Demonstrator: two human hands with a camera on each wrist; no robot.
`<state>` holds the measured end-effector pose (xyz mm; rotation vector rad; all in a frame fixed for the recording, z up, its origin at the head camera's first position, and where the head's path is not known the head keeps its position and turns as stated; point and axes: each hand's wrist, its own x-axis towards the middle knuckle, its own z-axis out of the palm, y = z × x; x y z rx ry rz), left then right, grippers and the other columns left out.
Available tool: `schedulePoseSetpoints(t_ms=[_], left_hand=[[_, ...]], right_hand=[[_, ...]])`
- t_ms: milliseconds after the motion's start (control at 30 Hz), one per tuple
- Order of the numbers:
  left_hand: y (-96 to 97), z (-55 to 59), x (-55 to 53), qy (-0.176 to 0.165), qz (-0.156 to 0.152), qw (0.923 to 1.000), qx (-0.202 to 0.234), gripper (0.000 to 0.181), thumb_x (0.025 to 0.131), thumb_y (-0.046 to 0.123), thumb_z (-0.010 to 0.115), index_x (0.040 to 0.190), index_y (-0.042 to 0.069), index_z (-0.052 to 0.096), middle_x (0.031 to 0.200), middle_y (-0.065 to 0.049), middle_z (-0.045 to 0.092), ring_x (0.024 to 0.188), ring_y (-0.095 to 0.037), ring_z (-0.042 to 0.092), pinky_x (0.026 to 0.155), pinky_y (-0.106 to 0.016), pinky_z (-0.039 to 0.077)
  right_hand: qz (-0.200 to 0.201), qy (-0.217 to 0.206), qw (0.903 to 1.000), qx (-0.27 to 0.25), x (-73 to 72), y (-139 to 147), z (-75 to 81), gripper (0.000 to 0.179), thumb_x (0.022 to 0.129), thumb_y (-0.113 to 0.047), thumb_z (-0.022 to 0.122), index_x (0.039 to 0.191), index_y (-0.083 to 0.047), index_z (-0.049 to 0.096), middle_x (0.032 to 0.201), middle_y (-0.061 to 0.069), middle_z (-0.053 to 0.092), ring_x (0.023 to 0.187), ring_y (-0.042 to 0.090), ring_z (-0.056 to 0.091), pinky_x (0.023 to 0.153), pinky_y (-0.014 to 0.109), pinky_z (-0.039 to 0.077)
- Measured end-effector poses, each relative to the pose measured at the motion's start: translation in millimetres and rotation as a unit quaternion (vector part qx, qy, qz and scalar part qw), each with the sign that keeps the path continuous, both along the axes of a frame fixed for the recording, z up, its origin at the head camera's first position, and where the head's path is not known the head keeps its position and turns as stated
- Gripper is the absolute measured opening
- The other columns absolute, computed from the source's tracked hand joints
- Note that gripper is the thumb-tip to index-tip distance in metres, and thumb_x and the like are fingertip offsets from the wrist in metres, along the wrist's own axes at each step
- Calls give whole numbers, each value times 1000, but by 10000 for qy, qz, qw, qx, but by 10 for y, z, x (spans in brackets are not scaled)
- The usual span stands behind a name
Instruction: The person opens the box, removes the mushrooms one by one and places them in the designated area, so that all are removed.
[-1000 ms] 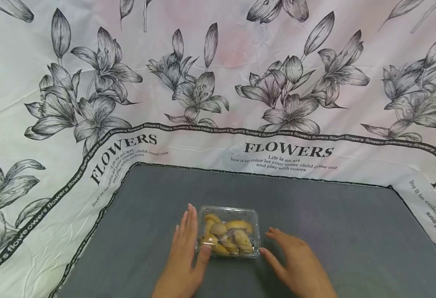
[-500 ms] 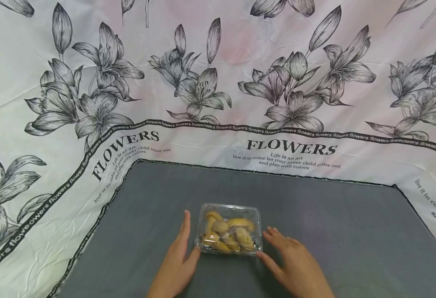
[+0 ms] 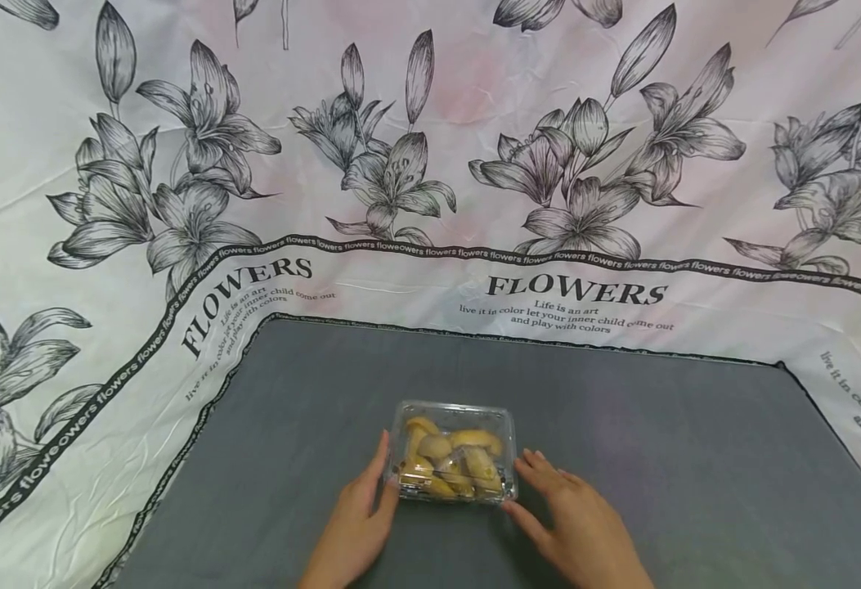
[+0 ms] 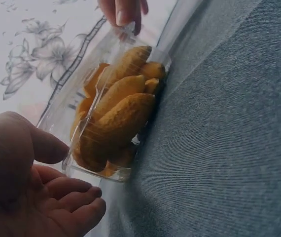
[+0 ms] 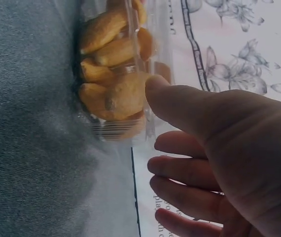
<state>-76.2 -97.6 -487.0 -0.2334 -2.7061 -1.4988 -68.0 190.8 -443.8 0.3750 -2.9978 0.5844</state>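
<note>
A clear plastic clamshell box (image 3: 452, 451) of yellow-brown pastries lies shut on the grey cloth (image 3: 621, 425). My left hand (image 3: 382, 478) lies at its left front corner, fingers straight along the side and thumb against the corner. My right hand (image 3: 517, 484) is at the right front corner, with its thumb tip at the box's edge. In the left wrist view the box (image 4: 116, 113) sits just beyond my relaxed left hand (image 4: 74, 173). The right wrist view shows my right hand (image 5: 155, 123) with its thumb touching the box (image 5: 113, 74). Neither hand wraps round the box.
The grey cloth covers the table in front of me. A white sheet (image 3: 430, 164) printed with black lilies and the word FLOWERS surrounds it at the back and on both sides.
My left hand has drawn back along the box's left side to the front corner. My right hand has edged in toward the right side. The box has stayed put.
</note>
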Motion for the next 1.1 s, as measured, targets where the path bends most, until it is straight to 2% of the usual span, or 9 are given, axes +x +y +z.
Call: schedulePoseSetpoints(t_ms=[167,400,600,700,800,933,1000,1100], left_hand=[[8,-24,-5,149,-34,9999,65,61,110,24,58,164,5,38,159,-9,51,141,-32,53,115,-56,43],[-10,-16,-2,79,-28,10000,50,61,107,23,62,163,7,41,157,-11,53,139,-32,55,112,-57,46],[6,-26,-14,429,103,9990,-88,61,104,19,66,160,7,47,151,-13,59,133,-29,61,109,-54,50],[18,-26,-17,547,177,9983,-124,60,102,16,67,158,6,49,147,-14,62,130,-28,63,106,-51,52],[31,-17,-15,615,267,9976,-144,60,99,14,69,156,6,52,144,-14,64,127,-27,65,105,-50,54],[47,3,-17,712,339,9966,-228,60,97,12,69,154,6,54,146,-13,63,127,-29,65,105,-51,54],[55,10,-22,740,342,9962,-297,59,97,12,69,154,5,54,147,-13,62,128,-29,65,105,-51,54],[67,13,-33,711,369,9962,-348,59,96,12,68,152,2,55,145,-15,63,128,-29,65,104,-50,54]], right_hand=[[-77,484,9986,179,10,-45,-36,62,87,-53,83,133,-13,75,141,8,69,114,39,72,92,58,58],[-102,899,9955,274,14,-74,-106,59,85,-55,84,127,-13,78,135,5,73,107,35,75,90,55,59],[97,1210,9918,407,5,-62,-125,56,86,-53,85,125,-13,79,135,5,73,113,29,74,95,52,58],[218,1391,9892,410,0,-43,-140,52,85,-52,86,121,-15,81,135,6,73,112,30,74,94,51,58],[406,1769,9827,383,-10,-13,-158,46,82,-50,89,112,-16,82,133,8,74,105,33,75,90,51,60],[746,2373,9683,203,-43,24,-187,34,80,-45,90,99,-17,83,124,9,77,101,31,76,84,48,62],[898,2660,9597,80,-62,30,-204,31,91,-50,80,91,-19,81,119,8,79,99,29,77,81,47,62],[1134,3065,9451,-64,-89,19,-219,46,106,-54,57,83,-19,77,112,8,80,97,27,78,80,45,62]])
